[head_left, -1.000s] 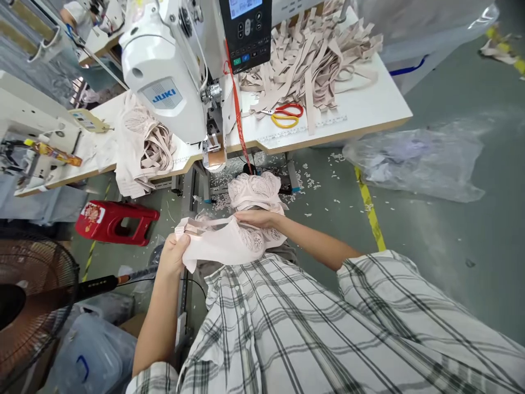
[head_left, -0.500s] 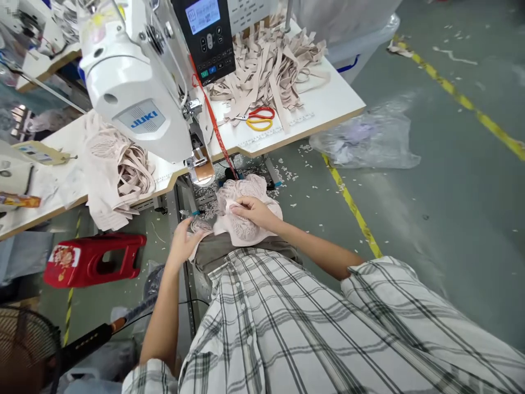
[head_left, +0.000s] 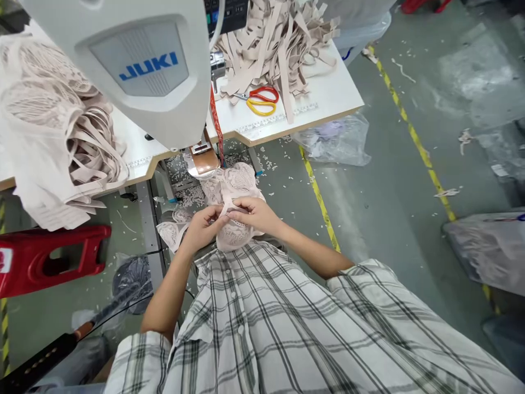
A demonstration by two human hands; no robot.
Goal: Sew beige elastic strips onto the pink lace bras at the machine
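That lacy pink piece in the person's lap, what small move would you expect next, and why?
Probably lifting the lace piece up toward the sewing machine. Both the left hand and the right hand pinch it at one spot on the lap, as if lining up an edge, and the machine sits just above and ahead of them. That is only a guess.

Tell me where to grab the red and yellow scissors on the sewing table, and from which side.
Grip the scissors by the red and yellow loop handles, coming from the table's right, open side. The handles point right; the blades point left, under the heap of beige straps.
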